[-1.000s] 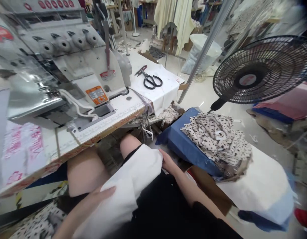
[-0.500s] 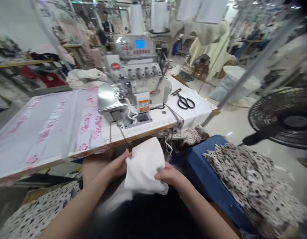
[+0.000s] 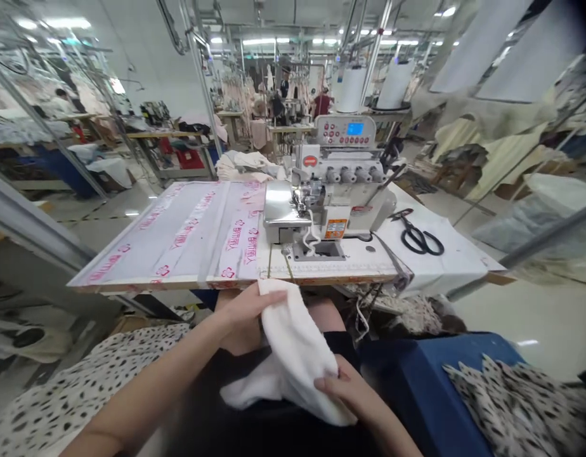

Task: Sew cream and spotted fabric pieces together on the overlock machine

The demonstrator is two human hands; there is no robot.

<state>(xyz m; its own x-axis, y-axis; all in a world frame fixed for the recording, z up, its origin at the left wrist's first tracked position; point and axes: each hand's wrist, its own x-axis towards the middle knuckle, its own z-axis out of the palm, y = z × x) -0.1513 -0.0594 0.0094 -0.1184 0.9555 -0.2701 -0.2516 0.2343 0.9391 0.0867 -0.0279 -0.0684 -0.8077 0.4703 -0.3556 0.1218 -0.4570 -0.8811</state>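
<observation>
A piece of white fabric (image 3: 297, 343) is stretched between my two hands over my lap, below the front edge of the sewing table. My left hand (image 3: 252, 304) grips its upper end, thumb lying on top of the cloth. Lower down and to the right, my right hand (image 3: 340, 384) pinches the other end. One loose flap droops to the left over my dark clothing. Just beyond the cloth stands an overlock sewing machine (image 3: 340, 184), with a white strip (image 3: 313, 235) hanging by its needle area.
Black-handled scissors (image 3: 419, 240) lie right of the machine on white cloth. Plastic sheeting with pink print (image 3: 179, 235) covers the left tabletop (image 3: 255, 273). Spotted fabric lies at lower left (image 3: 97, 374) and on a blue cover (image 3: 455, 374) at right. Metal poles flank the table.
The white fabric has gone from bunched up to drawn out lengthwise. My right hand has moved lower, away from my left. The camera view has turned left and up.
</observation>
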